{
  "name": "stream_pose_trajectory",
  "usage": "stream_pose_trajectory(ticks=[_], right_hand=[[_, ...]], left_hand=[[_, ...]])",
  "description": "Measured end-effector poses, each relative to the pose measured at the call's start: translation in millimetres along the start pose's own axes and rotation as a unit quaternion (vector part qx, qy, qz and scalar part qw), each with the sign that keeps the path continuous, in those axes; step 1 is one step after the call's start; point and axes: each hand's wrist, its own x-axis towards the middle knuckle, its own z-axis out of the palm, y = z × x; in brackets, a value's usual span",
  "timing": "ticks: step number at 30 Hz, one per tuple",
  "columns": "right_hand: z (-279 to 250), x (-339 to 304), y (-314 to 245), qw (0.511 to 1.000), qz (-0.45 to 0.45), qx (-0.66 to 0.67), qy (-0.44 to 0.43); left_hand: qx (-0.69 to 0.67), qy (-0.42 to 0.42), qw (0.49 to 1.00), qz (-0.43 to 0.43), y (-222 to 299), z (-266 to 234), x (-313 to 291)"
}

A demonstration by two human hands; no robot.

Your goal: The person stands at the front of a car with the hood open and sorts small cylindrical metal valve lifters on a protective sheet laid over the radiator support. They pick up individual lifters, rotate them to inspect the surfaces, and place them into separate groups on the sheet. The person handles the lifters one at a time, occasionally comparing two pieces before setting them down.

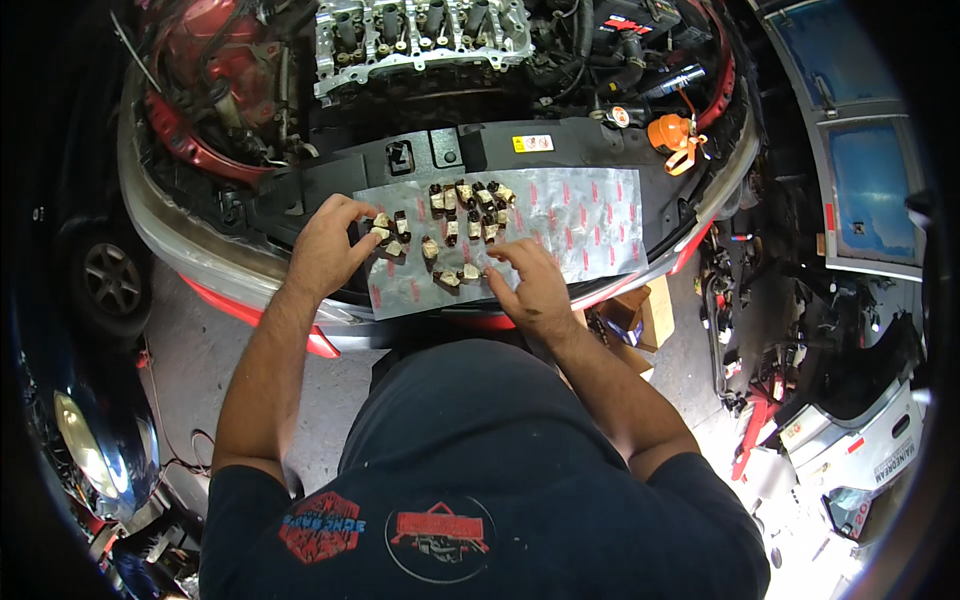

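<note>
L hand [322, 245] pinches one part [381, 226]; R hand [527, 285] fingertips on another [470, 271]. Approx 20 parts on sheet [590, 215], long axes mixed.

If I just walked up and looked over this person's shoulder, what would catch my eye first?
Probably the cluster of small tan-and-dark metal parts laid out on a silvery plastic sheet across the car's front panel, with the left hand and right hand picking at them. Just beyond, the bare engine top sits exposed in the open bay.
</note>
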Motion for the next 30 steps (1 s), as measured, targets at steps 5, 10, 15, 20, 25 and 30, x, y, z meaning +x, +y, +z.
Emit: stream_pose_trajectory(ticks=[5, 10, 15, 20, 25, 30], right_hand=[[7, -7, 1, 0.997, 0.001, -0.058, -0.051], [16, -15, 5, 0.997, -0.001, -0.066, -0.04], [17, -12, 8, 0.997, 0.005, -0.057, -0.049], [0, 9, 19, 0.997, 0.067, -0.029, 0.002], [-2, 56, 40, 0.99, 0.035, -0.107, 0.079], [0, 82, 56, 0.99, 0.058, -0.127, 0.033]], left_hand=[[0.066, -0.052, 0.995, 0.055, -4, -2, 6], [0.069, -0.066, 0.993, 0.069, -9, -1, 10], [0.057, -0.063, 0.993, 0.082, -9, 2, 14], [0.041, -0.072, 0.993, 0.084, -5, 5, 14], [0.0, 0.005, 0.996, 0.094, 4, 6, 5], [-0.075, 0.065, 0.994, 0.051, 27, 12, -12]])
